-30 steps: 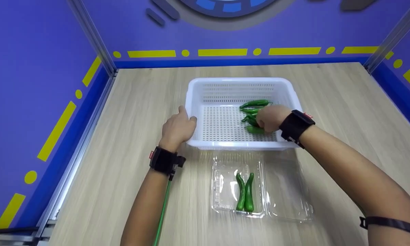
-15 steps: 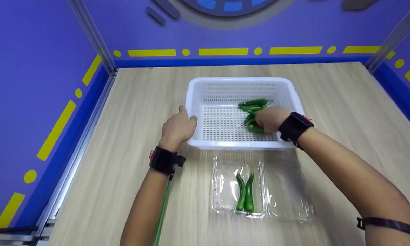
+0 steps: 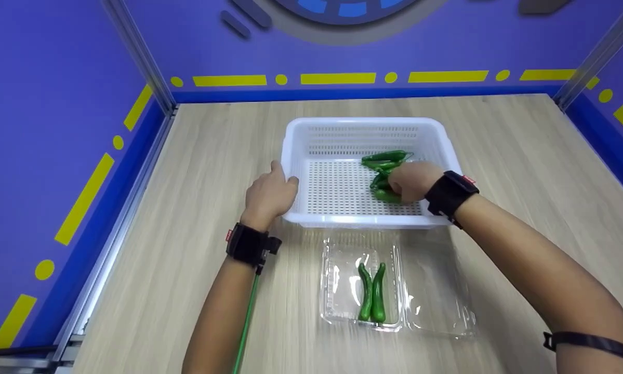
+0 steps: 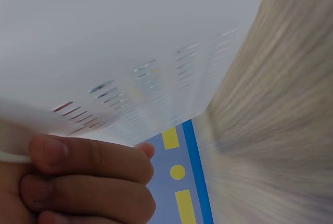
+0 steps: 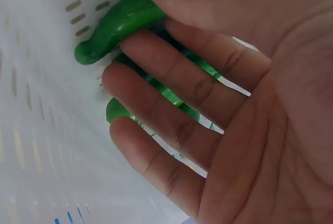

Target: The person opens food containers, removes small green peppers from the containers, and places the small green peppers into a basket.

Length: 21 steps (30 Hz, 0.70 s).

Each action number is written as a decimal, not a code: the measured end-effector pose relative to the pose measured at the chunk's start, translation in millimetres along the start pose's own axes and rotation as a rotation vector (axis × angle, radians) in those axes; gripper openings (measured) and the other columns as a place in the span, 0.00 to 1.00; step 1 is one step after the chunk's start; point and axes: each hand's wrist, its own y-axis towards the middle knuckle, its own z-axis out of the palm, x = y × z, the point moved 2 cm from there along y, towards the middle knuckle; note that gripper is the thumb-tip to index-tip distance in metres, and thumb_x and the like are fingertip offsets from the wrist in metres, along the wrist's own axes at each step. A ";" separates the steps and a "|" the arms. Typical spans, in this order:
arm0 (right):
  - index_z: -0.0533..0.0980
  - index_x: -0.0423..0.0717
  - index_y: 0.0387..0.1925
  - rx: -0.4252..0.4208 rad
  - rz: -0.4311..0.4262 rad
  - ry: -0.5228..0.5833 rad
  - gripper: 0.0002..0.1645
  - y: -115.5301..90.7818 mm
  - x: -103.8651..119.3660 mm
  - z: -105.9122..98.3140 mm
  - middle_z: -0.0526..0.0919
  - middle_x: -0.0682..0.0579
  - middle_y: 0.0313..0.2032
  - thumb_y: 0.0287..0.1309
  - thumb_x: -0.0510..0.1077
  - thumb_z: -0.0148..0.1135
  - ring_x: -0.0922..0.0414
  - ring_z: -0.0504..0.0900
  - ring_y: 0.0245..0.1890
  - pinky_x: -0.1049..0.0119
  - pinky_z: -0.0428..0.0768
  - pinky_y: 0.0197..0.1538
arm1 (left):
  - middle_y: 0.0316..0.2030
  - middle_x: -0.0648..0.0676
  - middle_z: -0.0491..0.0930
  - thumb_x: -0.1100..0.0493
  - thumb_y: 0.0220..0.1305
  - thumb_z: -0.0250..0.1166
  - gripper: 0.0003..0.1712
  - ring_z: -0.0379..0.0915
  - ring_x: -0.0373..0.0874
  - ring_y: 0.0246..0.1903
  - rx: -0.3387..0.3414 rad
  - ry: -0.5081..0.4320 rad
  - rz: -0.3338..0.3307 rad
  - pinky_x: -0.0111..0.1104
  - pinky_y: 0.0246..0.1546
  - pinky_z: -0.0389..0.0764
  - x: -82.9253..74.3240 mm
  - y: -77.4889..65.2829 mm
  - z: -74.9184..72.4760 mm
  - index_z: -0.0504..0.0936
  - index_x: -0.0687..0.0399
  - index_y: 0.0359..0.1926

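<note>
A white perforated plastic basket stands mid-table with several green chili peppers at its right side. My left hand grips the basket's left rim; in the left wrist view its curled fingers lie against the outer wall. Inside the basket, my right hand pinches a green chili pepper between thumb and fingers, seen in the right wrist view. Other peppers lie behind those fingers, partly hidden. In front of the basket, an unfolded clear plastic clamshell box holds two green chili peppers side by side.
The clamshell's lid lies flat to the right of its base. A wooden table carries everything. Purple panels with yellow marks enclose the back and sides. A green cable runs along the left forearm.
My right hand stays among the peppers, moving only slightly, and the peppers near it have shifted a little. The left hand, basket and clamshell box stay put.
</note>
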 end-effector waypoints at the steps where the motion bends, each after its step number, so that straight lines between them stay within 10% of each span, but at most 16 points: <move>1: 0.63 0.51 0.15 -0.009 -0.005 0.007 0.20 -0.8 -0.3 -0.8 0.60 0.57 0.17 0.44 0.30 0.63 0.56 0.62 0.20 0.64 0.62 0.27 | 0.43 0.65 0.83 0.43 0.73 0.46 0.34 0.81 0.56 0.38 -0.003 -0.001 0.001 0.50 0.37 0.79 -0.3 0.1 -0.2 0.64 0.64 0.67; 9: 0.61 0.52 0.13 -0.043 0.017 0.077 0.25 -7.7 -6.9 -7.5 0.57 0.59 0.15 0.50 0.43 0.70 0.59 0.59 0.18 0.65 0.57 0.25 | 0.43 0.65 0.83 0.43 0.73 0.47 0.33 0.81 0.56 0.38 -0.005 -0.005 -0.006 0.50 0.38 0.79 -2.2 0.2 -0.9 0.64 0.63 0.67; 21: 0.78 0.48 0.25 -0.129 0.020 0.161 0.14 -25.5 -8.9 -28.0 0.80 0.54 0.25 0.60 0.51 0.69 0.56 0.74 0.25 0.63 0.69 0.31 | 0.42 0.65 0.83 0.44 0.73 0.47 0.33 0.81 0.56 0.37 -0.007 -0.008 0.000 0.50 0.37 0.79 -0.6 -0.1 0.0 0.64 0.64 0.67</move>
